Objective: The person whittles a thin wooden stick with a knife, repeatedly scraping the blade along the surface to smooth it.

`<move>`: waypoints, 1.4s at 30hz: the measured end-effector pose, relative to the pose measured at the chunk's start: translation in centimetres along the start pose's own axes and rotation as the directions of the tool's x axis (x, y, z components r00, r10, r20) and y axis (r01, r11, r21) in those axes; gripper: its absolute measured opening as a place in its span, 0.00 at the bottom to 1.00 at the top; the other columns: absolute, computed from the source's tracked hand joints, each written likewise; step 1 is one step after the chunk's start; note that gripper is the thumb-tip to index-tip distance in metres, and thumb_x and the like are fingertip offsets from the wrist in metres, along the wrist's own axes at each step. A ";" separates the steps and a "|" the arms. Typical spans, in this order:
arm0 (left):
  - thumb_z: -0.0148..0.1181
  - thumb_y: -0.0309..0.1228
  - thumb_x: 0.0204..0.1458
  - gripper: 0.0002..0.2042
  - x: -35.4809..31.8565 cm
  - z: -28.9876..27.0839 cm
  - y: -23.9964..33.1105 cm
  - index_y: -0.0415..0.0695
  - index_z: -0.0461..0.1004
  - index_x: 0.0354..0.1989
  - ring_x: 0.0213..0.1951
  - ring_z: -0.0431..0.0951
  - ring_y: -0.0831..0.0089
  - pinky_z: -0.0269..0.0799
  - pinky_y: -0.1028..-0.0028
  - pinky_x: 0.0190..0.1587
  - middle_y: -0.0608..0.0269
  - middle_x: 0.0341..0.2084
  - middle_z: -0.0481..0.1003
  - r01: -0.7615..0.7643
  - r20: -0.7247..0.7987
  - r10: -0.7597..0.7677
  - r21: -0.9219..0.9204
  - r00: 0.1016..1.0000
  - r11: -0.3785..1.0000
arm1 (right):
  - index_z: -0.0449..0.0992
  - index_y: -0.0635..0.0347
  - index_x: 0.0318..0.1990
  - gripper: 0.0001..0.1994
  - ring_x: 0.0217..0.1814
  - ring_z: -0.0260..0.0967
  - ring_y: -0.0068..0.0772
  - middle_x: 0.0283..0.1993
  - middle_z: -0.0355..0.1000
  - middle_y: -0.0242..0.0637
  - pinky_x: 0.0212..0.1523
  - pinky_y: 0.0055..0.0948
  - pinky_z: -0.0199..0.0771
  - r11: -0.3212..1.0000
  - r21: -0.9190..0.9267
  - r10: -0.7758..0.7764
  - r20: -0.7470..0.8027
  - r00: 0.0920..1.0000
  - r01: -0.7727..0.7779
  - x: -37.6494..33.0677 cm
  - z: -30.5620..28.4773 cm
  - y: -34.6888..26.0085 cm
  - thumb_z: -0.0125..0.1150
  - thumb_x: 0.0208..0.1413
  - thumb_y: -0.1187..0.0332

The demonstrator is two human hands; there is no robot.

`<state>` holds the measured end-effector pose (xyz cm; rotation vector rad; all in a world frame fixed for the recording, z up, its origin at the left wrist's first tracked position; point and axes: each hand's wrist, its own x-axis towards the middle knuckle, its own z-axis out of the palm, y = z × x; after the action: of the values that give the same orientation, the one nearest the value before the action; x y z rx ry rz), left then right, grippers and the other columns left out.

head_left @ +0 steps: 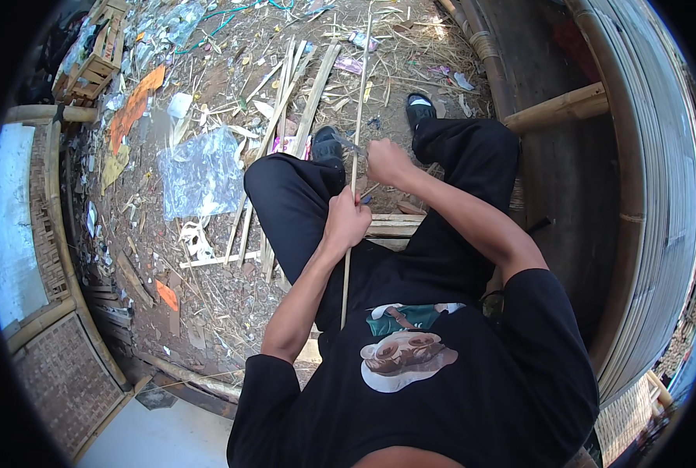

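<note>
Here, the left hand curls its fingers around one thin stick. The right hand has fingers closed on one knife.

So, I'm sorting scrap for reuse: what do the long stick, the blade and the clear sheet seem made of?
Long stick: probably split bamboo, matte; pale, straight and slender.
Blade at the right hand: likely metal, dull grey, thin and flat.
Clear sheet: apparently plastic film, glossy; see-through, with crinkles catching light.

Littered dirt yard, woven panels
</note>
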<state>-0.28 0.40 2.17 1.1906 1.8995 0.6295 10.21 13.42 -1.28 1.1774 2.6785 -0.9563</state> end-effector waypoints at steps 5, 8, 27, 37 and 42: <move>0.51 0.22 0.44 0.05 0.7 -0.5 1.0 0.33 0.65 0.27 0.23 0.76 0.46 0.69 0.59 0.30 0.40 0.16 0.71 0.021 -0.023 -0.022 -0.027 1.000 0.999 | 0.77 0.71 0.30 0.11 0.37 0.76 0.59 0.32 0.75 0.60 0.39 0.46 0.79 0.988 0.061 0.144 0.000 0.990 -0.144 2.0 -1.6 0.7 0.65 0.38 0.72; 0.52 0.22 0.44 0.05 0.8 0.0 0.7 0.32 0.66 0.27 0.25 0.76 0.44 0.69 0.57 0.31 0.40 0.18 0.72 0.028 -0.019 -0.027 0.003 0.999 1.000 | 0.77 0.72 0.28 0.09 0.37 0.77 0.59 0.30 0.75 0.61 0.39 0.46 0.79 1.000 0.018 0.003 0.083 0.997 -0.005 -1.1 -0.5 -1.0 0.63 0.40 0.73; 0.50 0.21 0.48 0.06 -0.6 0.5 0.3 0.29 0.66 0.32 0.30 0.76 0.37 0.71 0.49 0.36 0.33 0.23 0.74 0.055 -0.076 -0.045 0.132 0.996 0.990 | 0.78 0.70 0.30 0.09 0.40 0.76 0.58 0.34 0.76 0.59 0.39 0.48 0.78 0.996 0.029 0.085 0.096 0.992 -0.088 1.2 0.2 1.0 0.62 0.41 0.73; 0.52 0.23 0.46 0.05 0.4 -0.6 0.4 0.34 0.64 0.27 0.20 0.72 0.49 0.67 0.59 0.27 0.45 0.15 0.69 0.016 0.007 -0.016 -0.064 1.000 0.998 | 0.77 0.70 0.24 0.08 0.32 0.74 0.62 0.26 0.73 0.60 0.35 0.48 0.76 0.981 0.194 -0.002 0.102 0.995 -0.018 -0.4 0.0 -0.9 0.62 0.40 0.71; 0.52 0.23 0.45 0.05 0.5 -1.2 0.5 0.36 0.62 0.26 0.17 0.68 0.55 0.65 0.62 0.26 0.50 0.13 0.67 0.016 0.076 -0.009 -0.088 0.997 0.996 | 0.77 0.70 0.25 0.08 0.32 0.75 0.60 0.26 0.73 0.59 0.35 0.48 0.76 0.992 0.094 -0.093 0.105 0.990 0.083 -0.7 -0.1 -1.3 0.63 0.39 0.71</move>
<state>-1.16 1.05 3.01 1.1302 1.7965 0.6460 9.82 12.38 -0.32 0.9963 2.6460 -1.1299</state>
